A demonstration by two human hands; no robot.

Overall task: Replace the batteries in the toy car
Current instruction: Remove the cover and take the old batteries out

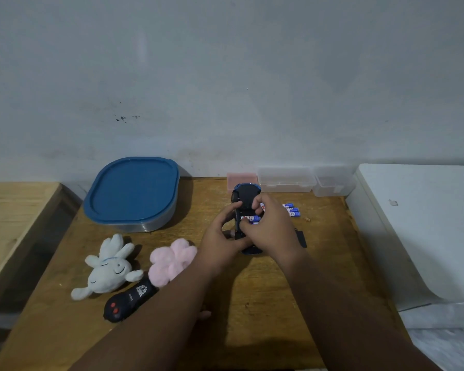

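The toy car point(245, 195) lies upside down on the wooden table point(265, 290), its black underside up and its battery bay uncovered. My left hand point(221, 236) grips the car's left side, thumb curled over the top. My right hand point(269, 226) pinches a blue and white battery point(252, 219) that sits in the bay. Several more blue batteries point(292, 210) lie loose on the table just right of the car. A black battery cover point(302, 238) lies right of my right wrist, partly hidden by it.
A blue-lidded container point(133, 192) stands at the back left. A white plush toy point(109, 267), a pink plush toy point(172, 259) and a black remote control point(130, 302) lie at the front left. Clear plastic boxes point(306, 180) and a pink box point(240, 179) line the wall. A white appliance point(418, 231) stands on the right.
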